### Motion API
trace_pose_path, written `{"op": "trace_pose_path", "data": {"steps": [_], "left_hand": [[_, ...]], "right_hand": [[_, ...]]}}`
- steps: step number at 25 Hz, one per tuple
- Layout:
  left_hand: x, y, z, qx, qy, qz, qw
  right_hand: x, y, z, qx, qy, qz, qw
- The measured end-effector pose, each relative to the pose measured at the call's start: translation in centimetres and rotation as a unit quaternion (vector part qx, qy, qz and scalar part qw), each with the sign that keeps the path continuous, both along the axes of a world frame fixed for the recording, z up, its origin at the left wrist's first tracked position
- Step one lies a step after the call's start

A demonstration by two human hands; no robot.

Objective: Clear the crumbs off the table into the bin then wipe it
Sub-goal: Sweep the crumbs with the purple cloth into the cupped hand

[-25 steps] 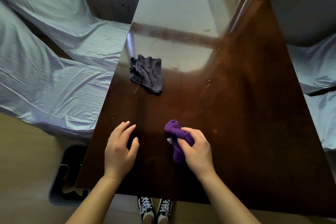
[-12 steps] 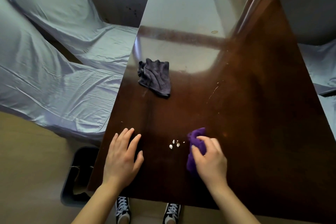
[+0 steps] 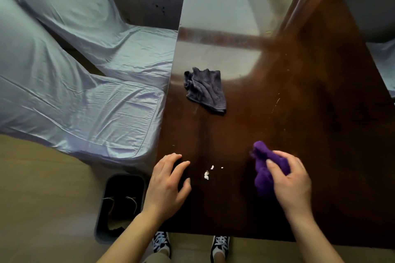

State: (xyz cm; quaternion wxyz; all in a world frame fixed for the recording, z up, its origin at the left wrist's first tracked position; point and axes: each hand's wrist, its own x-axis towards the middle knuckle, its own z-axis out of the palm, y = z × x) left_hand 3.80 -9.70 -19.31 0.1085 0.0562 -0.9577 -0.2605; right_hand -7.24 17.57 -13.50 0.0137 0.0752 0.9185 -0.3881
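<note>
A few white crumbs [image 3: 207, 174] lie on the dark wooden table [image 3: 299, 113] near its front edge, between my two hands. My left hand [image 3: 167, 187] rests flat on the table at its left edge, fingers apart, holding nothing. My right hand [image 3: 291, 183] grips a bunched purple cloth [image 3: 264, 168], which sits to the right of the crumbs and apart from them. A dark bin [image 3: 121, 205] stands on the floor below the table's front left corner. A crumpled grey cloth [image 3: 206, 89] lies further back on the table.
Chairs draped in pale blue covers [image 3: 85, 96] stand close along the table's left side, and another shows at the right edge [image 3: 384, 64]. My two shoes [image 3: 188, 245] are under the table's front edge. The far tabletop reflects light.
My right hand has drawn the purple cloth to the right, uncovering the white crumbs. The left hand stays flat near the left edge. The view has shifted.
</note>
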Motion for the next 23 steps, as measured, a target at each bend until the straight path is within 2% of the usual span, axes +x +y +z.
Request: {"op": "trace_pose_path", "data": {"steps": [2,4,7,9,11,14,18,21,23], "left_hand": [[0.2,0.0,0.0,0.019,-0.006,0.006,1.0],[0.0,0.0,0.0,0.01,-0.009,0.005,1.0],[0.1,0.0,-0.3,-0.001,-0.003,0.001,1.0],[0.2,-0.1,-0.4,0.03,0.018,0.011,0.999],[0.2,-0.2,-0.3,0.07,0.035,0.042,0.996],[0.3,-0.1,0.0,0.096,0.048,0.067,0.992],[0.4,-0.3,0.1,0.134,0.072,0.093,0.984],[0.5,-0.3,0.4,0.163,0.084,0.11,0.977],[0.4,-0.3,0.6,0.176,0.085,0.117,0.974]], "right_hand": [[1.1,0.4,-0.8,0.066,-0.044,-0.016,0.997],[2.6,-1.4,-1.5,0.105,-0.049,0.012,0.993],[3.7,-6.4,-1.7,0.058,-0.038,0.12,0.99],[3.2,-9.1,-0.9,0.006,-0.038,0.195,0.98],[1.2,-10.2,0.3,-0.022,-0.013,0.216,0.976],[-3.5,-11.1,1.9,-0.004,0.006,0.26,0.965],[-7.3,-14.8,1.9,0.076,-0.041,0.422,0.902],[-6.7,-15.1,1.3,0.16,-0.022,0.546,0.822],[-5.9,-13.5,1.3,0.172,-0.008,0.607,0.776]]}}
